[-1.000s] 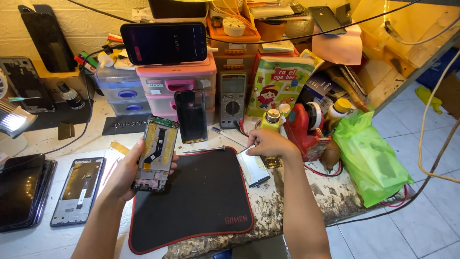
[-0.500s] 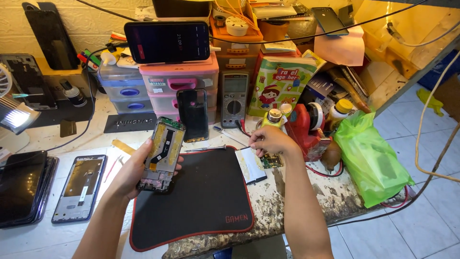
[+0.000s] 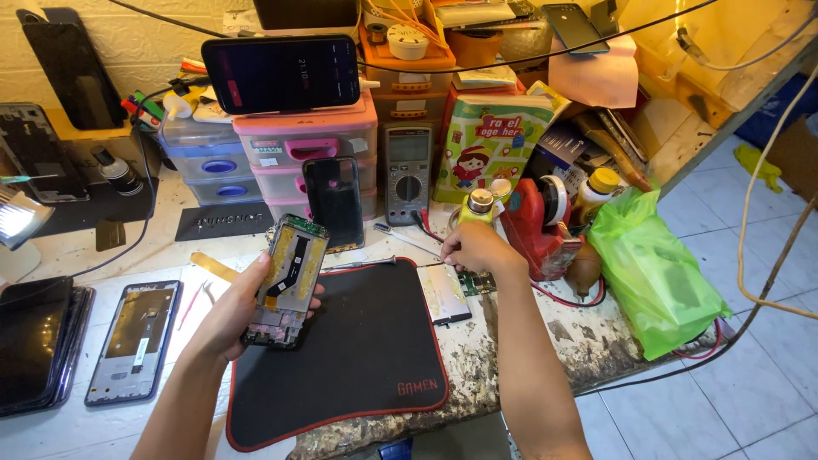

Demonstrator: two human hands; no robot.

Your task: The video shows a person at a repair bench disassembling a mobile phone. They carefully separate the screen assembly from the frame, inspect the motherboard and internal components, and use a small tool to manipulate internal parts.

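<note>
Left grip around opened phone, seemingly firm.

Wall: pale textured wall behind the bench, lit warm yellow near the top right.
Bench: a worn worktop with a stained, flaking front edge; its right corner juts out over the floor.
Floor: light grey tiles with dark joints, seen at the right and lower right.
Storage: stacked plastic drawer units, one pink and one blue-fronted, stand against the wall; an orange tray sits higher up.
Light: a bright lamp glows at the left edge.
Cables: black wires cross the top; a pale cord hangs at the right.
</note>
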